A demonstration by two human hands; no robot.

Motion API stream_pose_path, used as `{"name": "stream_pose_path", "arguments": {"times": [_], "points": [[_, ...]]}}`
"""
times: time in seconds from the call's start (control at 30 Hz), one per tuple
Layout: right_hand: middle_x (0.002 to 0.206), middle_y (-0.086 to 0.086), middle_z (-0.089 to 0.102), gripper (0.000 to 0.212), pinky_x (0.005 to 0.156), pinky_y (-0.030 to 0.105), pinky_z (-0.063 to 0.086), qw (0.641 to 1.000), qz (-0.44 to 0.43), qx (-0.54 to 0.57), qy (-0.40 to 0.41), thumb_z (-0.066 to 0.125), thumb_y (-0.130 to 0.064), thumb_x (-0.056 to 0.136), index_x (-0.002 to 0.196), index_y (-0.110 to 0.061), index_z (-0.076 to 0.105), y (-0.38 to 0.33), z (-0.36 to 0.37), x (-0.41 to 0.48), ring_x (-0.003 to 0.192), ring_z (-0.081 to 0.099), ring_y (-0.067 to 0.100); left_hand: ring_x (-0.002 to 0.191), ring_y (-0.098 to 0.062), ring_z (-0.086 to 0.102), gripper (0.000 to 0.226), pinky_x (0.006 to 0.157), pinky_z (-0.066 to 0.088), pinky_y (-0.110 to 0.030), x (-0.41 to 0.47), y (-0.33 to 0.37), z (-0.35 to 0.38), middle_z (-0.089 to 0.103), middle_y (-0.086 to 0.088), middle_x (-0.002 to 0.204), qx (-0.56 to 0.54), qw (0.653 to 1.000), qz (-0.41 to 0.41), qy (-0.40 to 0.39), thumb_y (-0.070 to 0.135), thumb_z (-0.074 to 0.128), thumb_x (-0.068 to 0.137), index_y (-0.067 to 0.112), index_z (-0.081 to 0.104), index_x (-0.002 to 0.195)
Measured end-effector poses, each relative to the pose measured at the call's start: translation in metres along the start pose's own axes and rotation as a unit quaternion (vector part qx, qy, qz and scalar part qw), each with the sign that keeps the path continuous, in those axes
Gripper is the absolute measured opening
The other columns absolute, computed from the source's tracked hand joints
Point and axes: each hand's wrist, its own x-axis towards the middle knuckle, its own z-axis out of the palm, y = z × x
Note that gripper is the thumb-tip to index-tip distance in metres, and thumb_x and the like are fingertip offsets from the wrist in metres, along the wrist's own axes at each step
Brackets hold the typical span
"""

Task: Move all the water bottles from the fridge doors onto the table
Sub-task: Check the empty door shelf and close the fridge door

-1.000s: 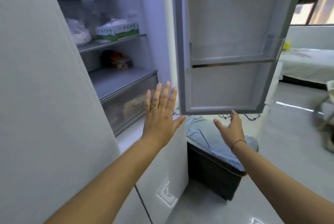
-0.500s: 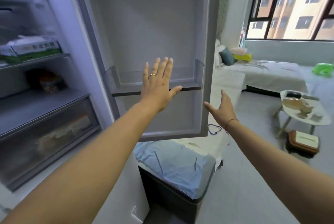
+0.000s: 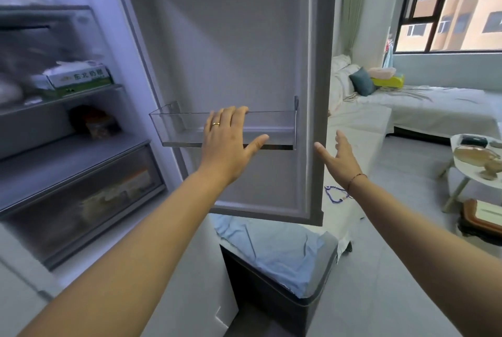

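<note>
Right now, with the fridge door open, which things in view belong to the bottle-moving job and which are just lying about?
Belongs to the job:
fridge door
clear door bin, no bottles visible in it
left hand, fingers over the bin's front edge
right hand, open beside the door edge
round white table

Just lying about:
green-and-white carton
lined bin
teal cushion

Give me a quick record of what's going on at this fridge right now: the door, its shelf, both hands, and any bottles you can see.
fridge door: open, inner side facing the camera
door shelf: clear plastic bin, looks empty, no bottles visible
left hand: fingers hooked over the bin's front rim, ring on one finger, holding nothing
right hand: open, beside the door's outer edge, empty
water bottles: none in view on this door
fridge interior: green and white carton on a shelf, drawer below
table: small white one at the right, no bottles visible on it
</note>
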Motion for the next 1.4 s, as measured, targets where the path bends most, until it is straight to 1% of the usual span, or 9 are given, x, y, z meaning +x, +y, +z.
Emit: {"name": "stream_pose_path", "arguments": {"times": [0.27,0.4,0.53,0.67,0.83,0.97,1.1,1.2,1.4], "points": [[0.15,-0.001,0.034,0.07,0.114,0.033,0.028,0.996,-0.07,0.055,0.004,0.053,-0.044,0.09,0.147,-0.018,0.022,-0.037,0.031,-0.103,0.139,0.033,0.018,0.148,-0.019,0.015,0.074,0.12,-0.004,-0.042,-0.067,-0.039,-0.052,0.031,-0.005,0.155,-0.031,0.999,-0.043,0.005,0.062,0.036,0.089,0.013,0.03,0.145],[0.12,-0.012,0.052,0.059,0.103,0.037,0.042,0.99,-0.103,0.087,0.042,0.055,-0.06,0.08,0.127,-0.028,0.039,-0.055,0.068,-0.169,0.115,0.051,0.007,0.148,-0.018,0.018,0.087,0.12,-0.004,-0.043,-0.105,-0.073,-0.08,0.019,-0.001,0.16,-0.041,0.997,-0.068,-0.008,0.071,0.019,0.084,0.017,0.019,0.151],[0.095,-0.016,0.047,0.053,0.081,0.03,0.043,0.987,-0.139,0.072,0.023,0.059,-0.062,0.073,0.108,-0.026,0.043,-0.085,0.105,-0.216,0.087,0.049,0.001,0.147,-0.022,0.018,0.087,0.121,0.005,-0.046,-0.148,-0.102,-0.11,0.021,-0.008,0.159,-0.05,0.994,-0.053,0.077,0.071,0.015,0.088,0.011,0.02,0.151],[0.124,-0.002,0.05,0.072,0.096,0.037,0.048,0.981,-0.158,0.08,-0.08,0.066,-0.059,0.069,0.127,-0.024,0.042,-0.115,0.144,-0.241,0.115,0.052,0.012,0.146,-0.029,0.017,0.077,0.117,0.015,-0.055,-0.178,-0.114,-0.144,0.024,-0.019,0.156,0.016,0.986,0.026,0.164,0.062,0.031,0.094,0.008,0.018,0.148],[0.15,-0.004,0.029,0.104,0.112,0.037,0.033,0.967,-0.204,0.028,-0.146,0.069,-0.064,0.066,0.148,-0.024,0.02,-0.155,0.203,-0.259,0.136,0.032,0.009,0.146,-0.032,0.018,0.072,0.117,0.016,-0.056,-0.195,-0.132,-0.174,0.022,-0.016,0.157,0.158,0.974,0.075,0.146,0.057,0.039,0.094,0.015,0.019,0.149],[0.157,0.0,0.017,0.107,0.117,0.042,0.025,0.965,-0.22,-0.004,-0.139,0.072,-0.053,0.071,0.15,-0.021,0.008,-0.178,0.256,-0.269,0.145,0.018,0.017,0.145,-0.03,0.017,0.079,0.116,0.016,-0.057,-0.202,-0.17,-0.179,0.02,-0.014,0.158,0.264,0.958,0.02,0.109,0.064,0.038,0.09,0.017,0.018,0.15],[0.158,0.002,0.015,0.105,0.116,0.038,0.021,0.963,-0.232,-0.029,-0.133,0.068,-0.056,0.073,0.151,-0.023,0.006,-0.191,0.299,-0.273,0.147,0.011,0.019,0.146,-0.03,0.016,0.087,0.116,0.01,-0.057,-0.211,-0.216,-0.187,0.02,-0.013,0.159,0.324,0.942,-0.037,0.082,0.068,0.035,0.086,0.016,0.013,0.152],[0.159,0.006,0.009,0.109,0.117,0.044,0.022,0.966,-0.219,-0.053,-0.123,0.067,-0.059,0.071,0.151,-0.022,0.003,-0.203,0.332,-0.272,0.147,0.007,0.022,0.148,-0.029,0.014,0.09,0.116,0.003,-0.056,-0.214,-0.241,-0.194,0.017,-0.009,0.161,0.349,0.932,-0.069,0.064,0.072,0.029,0.086,0.014,0.008,0.153],[0.16,0.007,-0.006,0.113,0.115,0.055,0.018,0.968,-0.205,-0.066,-0.125,0.068,-0.056,0.071,0.15,-0.026,-0.008,-0.221,0.381,-0.267,0.148,0.0,0.024,0.148,-0.03,0.003,0.102,0.113,-0.01,-0.054,-0.21,-0.279,-0.193,-0.001,-0.009,0.16,0.387,0.911,-0.127,0.067,0.075,0.03,0.081,0.017,-0.021,0.148]]}}
